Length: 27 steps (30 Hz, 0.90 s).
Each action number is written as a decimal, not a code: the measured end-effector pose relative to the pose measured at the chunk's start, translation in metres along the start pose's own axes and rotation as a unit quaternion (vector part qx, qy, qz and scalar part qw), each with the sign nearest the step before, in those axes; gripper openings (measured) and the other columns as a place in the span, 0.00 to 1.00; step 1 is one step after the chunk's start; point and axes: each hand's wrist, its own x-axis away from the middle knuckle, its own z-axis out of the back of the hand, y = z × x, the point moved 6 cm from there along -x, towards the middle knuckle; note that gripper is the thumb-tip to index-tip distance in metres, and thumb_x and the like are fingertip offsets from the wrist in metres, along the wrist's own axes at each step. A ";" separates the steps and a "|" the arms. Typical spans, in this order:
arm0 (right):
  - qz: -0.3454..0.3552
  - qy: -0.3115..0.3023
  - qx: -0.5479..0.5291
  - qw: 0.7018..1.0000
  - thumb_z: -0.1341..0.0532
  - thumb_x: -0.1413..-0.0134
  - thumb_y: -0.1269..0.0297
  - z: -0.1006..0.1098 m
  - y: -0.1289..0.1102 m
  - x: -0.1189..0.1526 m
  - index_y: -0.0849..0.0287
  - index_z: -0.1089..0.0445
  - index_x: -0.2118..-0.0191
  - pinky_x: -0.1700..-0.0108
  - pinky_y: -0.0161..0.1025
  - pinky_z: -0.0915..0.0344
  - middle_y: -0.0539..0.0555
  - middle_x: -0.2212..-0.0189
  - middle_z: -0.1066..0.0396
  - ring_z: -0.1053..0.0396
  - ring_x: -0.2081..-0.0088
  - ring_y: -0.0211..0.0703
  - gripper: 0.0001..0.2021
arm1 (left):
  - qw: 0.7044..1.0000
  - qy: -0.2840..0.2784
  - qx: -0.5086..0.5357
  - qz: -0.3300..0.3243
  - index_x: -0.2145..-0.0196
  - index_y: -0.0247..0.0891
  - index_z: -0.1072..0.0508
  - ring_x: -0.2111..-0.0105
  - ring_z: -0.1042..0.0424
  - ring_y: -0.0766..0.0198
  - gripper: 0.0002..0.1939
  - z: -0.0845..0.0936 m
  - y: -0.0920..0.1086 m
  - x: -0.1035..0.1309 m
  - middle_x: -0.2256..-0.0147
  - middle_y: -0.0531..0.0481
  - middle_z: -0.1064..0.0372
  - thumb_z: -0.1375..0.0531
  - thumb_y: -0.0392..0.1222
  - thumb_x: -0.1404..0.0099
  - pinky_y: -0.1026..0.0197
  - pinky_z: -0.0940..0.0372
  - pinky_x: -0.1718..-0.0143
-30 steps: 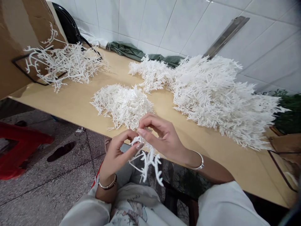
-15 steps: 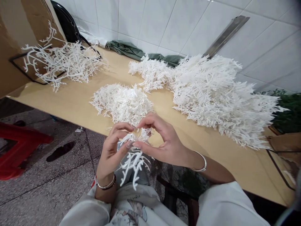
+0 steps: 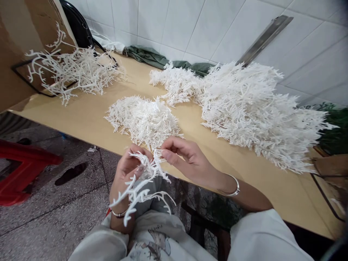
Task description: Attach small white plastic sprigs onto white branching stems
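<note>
My left hand (image 3: pixel 127 165) is closed around a white branching plastic sprig (image 3: pixel 141 186), whose forked stems hang down over my wrist and lap. My right hand (image 3: pixel 187 156) pinches the upper end of the same sprig between thumb and fingertips. Just beyond both hands, at the table's near edge, lies a heap of small white sprig pieces (image 3: pixel 144 117). Part of the sprig is hidden behind my left fingers.
A large pile of white sprigs (image 3: pixel 250 108) covers the table's right side. Looser white branches (image 3: pixel 78 69) lie at the left by a cardboard box (image 3: pixel 24 43) and a black bag (image 3: pixel 77 27). A red stool (image 3: pixel 24 170) stands on the floor, left of the table (image 3: pixel 84 119).
The sprig's stems have swung left and spread over my left wrist. The fingers of my two hands have moved slightly apart, with my right grip now on the sprig's upper end.
</note>
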 end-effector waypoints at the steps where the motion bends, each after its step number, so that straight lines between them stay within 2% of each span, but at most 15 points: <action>1: -0.001 -0.006 0.005 1.000 0.44 0.38 0.66 -0.002 0.001 0.000 0.61 0.36 0.67 0.70 0.30 0.40 0.47 0.75 0.38 0.40 0.73 0.30 0.07 | 0.999 -0.033 0.009 0.038 0.65 0.41 0.35 0.80 0.41 0.69 0.15 -0.003 -0.004 0.000 0.74 0.53 0.39 0.35 0.47 0.45 0.65 0.47 0.81; 3: 0.002 -0.016 0.017 1.000 0.45 0.37 0.64 -0.005 0.003 0.001 0.61 0.36 0.67 0.70 0.30 0.40 0.47 0.75 0.36 0.39 0.73 0.31 0.07 | 0.993 -0.076 0.009 0.087 0.62 0.41 0.34 0.82 0.42 0.69 0.19 -0.008 -0.009 0.002 0.76 0.53 0.39 0.37 0.55 0.45 0.65 0.47 0.83; 5: 0.006 -0.015 0.030 0.999 0.45 0.37 0.62 -0.006 0.003 0.001 0.60 0.36 0.67 0.72 0.30 0.41 0.47 0.76 0.36 0.40 0.75 0.31 0.09 | 0.991 -0.086 -0.034 0.093 0.66 0.39 0.32 0.82 0.43 0.69 0.18 -0.008 -0.012 0.003 0.78 0.54 0.40 0.39 0.57 0.43 0.64 0.48 0.82; 8: -0.004 -0.008 0.042 0.999 0.46 0.36 0.60 -0.006 0.004 0.002 0.60 0.37 0.68 0.73 0.31 0.42 0.47 0.77 0.38 0.41 0.75 0.32 0.11 | 0.988 -0.049 -0.137 0.055 0.75 0.37 0.32 0.79 0.42 0.68 0.15 -0.001 -0.011 0.004 0.79 0.53 0.40 0.38 0.52 0.41 0.63 0.45 0.78; 10: -0.015 -0.021 0.035 0.999 0.47 0.36 0.58 -0.007 0.006 0.002 0.60 0.38 0.68 0.73 0.31 0.43 0.47 0.77 0.40 0.42 0.75 0.32 0.12 | 0.986 -0.036 -0.160 0.033 0.77 0.38 0.31 0.78 0.41 0.66 0.14 0.001 -0.010 0.004 0.78 0.53 0.38 0.36 0.50 0.42 0.62 0.43 0.75; 14: -0.026 -0.075 0.032 0.996 0.48 0.36 0.57 -0.012 0.008 0.003 0.60 0.38 0.67 0.74 0.31 0.47 0.45 0.78 0.44 0.46 0.76 0.31 0.13 | 0.992 -0.013 -0.118 0.052 0.78 0.38 0.31 0.79 0.42 0.67 0.15 0.003 -0.011 0.005 0.79 0.53 0.37 0.38 0.49 0.40 0.63 0.44 0.77; 17: -0.034 -0.083 0.045 0.995 0.48 0.36 0.58 -0.012 0.011 0.002 0.59 0.42 0.73 0.76 0.31 0.51 0.44 0.80 0.49 0.49 0.78 0.30 0.15 | 0.991 0.001 -0.093 0.096 0.77 0.38 0.33 0.82 0.46 0.71 0.13 0.004 -0.013 0.005 0.82 0.56 0.42 0.39 0.47 0.39 0.66 0.49 0.81; 19: -0.046 -0.090 0.030 0.994 0.47 0.36 0.58 -0.013 0.013 0.002 0.60 0.44 0.76 0.77 0.31 0.53 0.44 0.81 0.51 0.51 0.78 0.30 0.18 | 0.985 -0.035 -0.085 0.145 0.76 0.38 0.34 0.84 0.48 0.72 0.15 0.000 -0.018 0.007 0.83 0.57 0.44 0.38 0.50 0.40 0.66 0.51 0.83; 23: -0.058 -0.110 -0.058 0.990 0.42 0.40 0.57 -0.016 0.012 0.002 0.60 0.45 0.79 0.79 0.31 0.56 0.43 0.82 0.53 0.54 0.80 0.28 0.20 | 0.978 -0.039 -0.046 0.197 0.78 0.36 0.34 0.85 0.49 0.73 0.20 -0.004 -0.020 0.010 0.84 0.56 0.46 0.37 0.56 0.44 0.66 0.54 0.84; 27: -0.086 -0.099 -0.110 0.985 0.40 0.41 0.57 -0.016 0.010 0.002 0.62 0.42 0.81 0.80 0.31 0.58 0.43 0.83 0.52 0.55 0.81 0.27 0.21 | 0.970 -0.101 -0.015 0.218 0.83 0.35 0.36 0.86 0.48 0.71 0.26 -0.023 -0.024 0.016 0.86 0.52 0.44 0.44 0.61 0.40 0.64 0.56 0.85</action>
